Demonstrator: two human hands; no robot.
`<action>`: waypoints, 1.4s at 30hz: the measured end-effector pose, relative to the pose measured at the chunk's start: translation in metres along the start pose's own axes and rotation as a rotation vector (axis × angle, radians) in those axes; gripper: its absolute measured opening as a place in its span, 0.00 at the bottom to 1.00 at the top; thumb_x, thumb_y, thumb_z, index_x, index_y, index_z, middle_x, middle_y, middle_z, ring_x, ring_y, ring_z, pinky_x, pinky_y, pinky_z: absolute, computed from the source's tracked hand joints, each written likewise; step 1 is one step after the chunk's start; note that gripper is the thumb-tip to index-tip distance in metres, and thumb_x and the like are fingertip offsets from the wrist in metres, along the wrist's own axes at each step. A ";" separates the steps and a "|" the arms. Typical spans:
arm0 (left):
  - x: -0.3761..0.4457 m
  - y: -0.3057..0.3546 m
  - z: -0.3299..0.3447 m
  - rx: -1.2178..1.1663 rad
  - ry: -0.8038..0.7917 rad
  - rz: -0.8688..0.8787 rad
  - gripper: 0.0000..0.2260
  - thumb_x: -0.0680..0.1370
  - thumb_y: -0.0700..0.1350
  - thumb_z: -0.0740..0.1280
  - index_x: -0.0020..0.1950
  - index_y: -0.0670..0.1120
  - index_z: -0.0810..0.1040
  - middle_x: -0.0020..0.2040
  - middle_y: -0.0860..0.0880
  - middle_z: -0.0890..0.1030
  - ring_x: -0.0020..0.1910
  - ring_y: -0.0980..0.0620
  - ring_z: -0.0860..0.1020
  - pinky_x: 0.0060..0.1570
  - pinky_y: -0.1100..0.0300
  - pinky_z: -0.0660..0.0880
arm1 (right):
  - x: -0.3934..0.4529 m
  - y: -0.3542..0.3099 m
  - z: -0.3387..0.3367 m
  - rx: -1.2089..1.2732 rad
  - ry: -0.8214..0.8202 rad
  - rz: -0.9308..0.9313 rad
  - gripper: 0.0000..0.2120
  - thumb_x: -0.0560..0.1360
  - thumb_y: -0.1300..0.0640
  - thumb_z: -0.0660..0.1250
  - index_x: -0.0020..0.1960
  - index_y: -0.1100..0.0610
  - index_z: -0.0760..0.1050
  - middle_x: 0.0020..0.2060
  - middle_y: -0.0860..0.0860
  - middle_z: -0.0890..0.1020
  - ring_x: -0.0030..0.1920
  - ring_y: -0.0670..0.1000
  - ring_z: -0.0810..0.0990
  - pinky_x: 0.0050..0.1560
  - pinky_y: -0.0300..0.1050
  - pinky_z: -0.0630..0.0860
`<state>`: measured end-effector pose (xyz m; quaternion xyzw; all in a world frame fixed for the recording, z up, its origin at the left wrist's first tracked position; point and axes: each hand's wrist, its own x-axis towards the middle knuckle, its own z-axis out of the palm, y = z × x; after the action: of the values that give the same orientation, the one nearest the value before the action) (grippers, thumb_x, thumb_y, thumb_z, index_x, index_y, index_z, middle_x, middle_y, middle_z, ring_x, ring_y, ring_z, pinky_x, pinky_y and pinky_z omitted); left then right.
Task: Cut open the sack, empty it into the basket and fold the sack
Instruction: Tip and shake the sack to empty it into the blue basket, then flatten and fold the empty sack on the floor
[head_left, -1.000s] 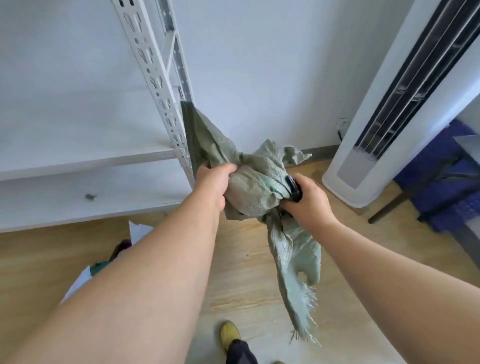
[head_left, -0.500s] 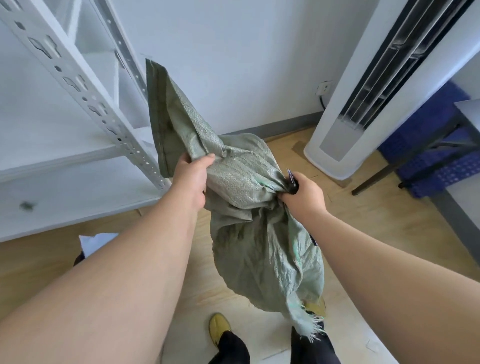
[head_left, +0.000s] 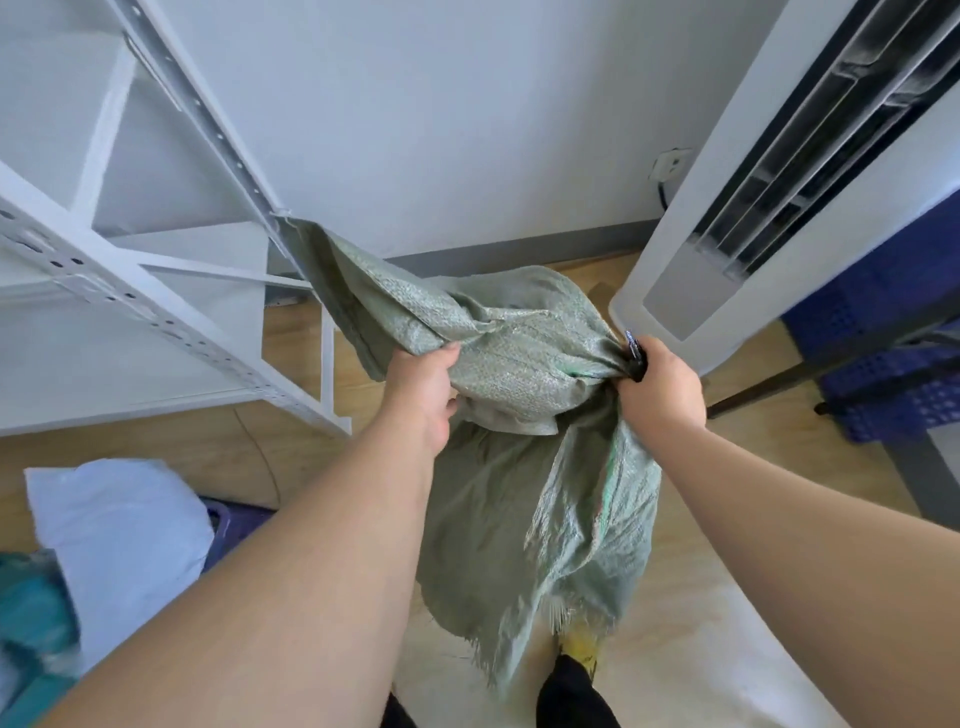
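Fold step: left hand (head_left: 423, 387) and right hand (head_left: 657, 382) both grip limp sack (head_left: 524, 364) mid-frame. Next, probably flatten it and align edges.

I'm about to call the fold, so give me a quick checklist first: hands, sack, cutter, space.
1. Left hand has a grip on the sack: ok, fingers curled round the upper edge.
2. Right hand has a grip on the sack: ok, it bunches the cloth at the other side.
3. Cutter put away: not ok, a small dark tool sticks out of the right fist against the cloth.
4. Sack empty: ok as far as seen, it hangs limp and flat.
5. Sack spread flat for folding: not ok, it is bunched and twisted between the hands.
6. Sack clear of the shelf: cannot tell, its top corner lies across a post.
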<state>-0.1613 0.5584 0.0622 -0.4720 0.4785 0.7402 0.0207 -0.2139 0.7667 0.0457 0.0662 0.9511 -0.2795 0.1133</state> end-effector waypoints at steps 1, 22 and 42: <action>0.007 -0.010 0.013 0.000 -0.023 -0.007 0.12 0.78 0.39 0.66 0.60 0.48 0.71 0.52 0.52 0.78 0.49 0.53 0.77 0.57 0.48 0.73 | 0.011 0.012 -0.001 -0.016 0.020 0.018 0.20 0.71 0.65 0.60 0.60 0.50 0.73 0.44 0.53 0.80 0.43 0.58 0.75 0.40 0.47 0.74; 0.197 -0.161 -0.043 0.063 0.500 0.180 0.06 0.78 0.37 0.63 0.48 0.48 0.76 0.42 0.51 0.79 0.44 0.47 0.79 0.51 0.51 0.77 | 0.088 0.065 0.211 -0.198 -0.106 -0.325 0.32 0.75 0.70 0.58 0.72 0.41 0.64 0.75 0.39 0.61 0.60 0.54 0.77 0.47 0.45 0.75; 0.384 -0.391 -0.159 1.489 0.001 0.424 0.15 0.77 0.43 0.67 0.64 0.51 0.77 0.70 0.51 0.68 0.71 0.48 0.62 0.68 0.55 0.62 | 0.096 0.226 0.478 -0.437 -0.271 0.024 0.21 0.75 0.66 0.62 0.66 0.54 0.68 0.60 0.55 0.75 0.59 0.58 0.76 0.47 0.49 0.71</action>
<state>-0.0773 0.4925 -0.4984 -0.2324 0.9301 0.2114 0.1904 -0.1791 0.6996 -0.4864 0.0132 0.9642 -0.0725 0.2546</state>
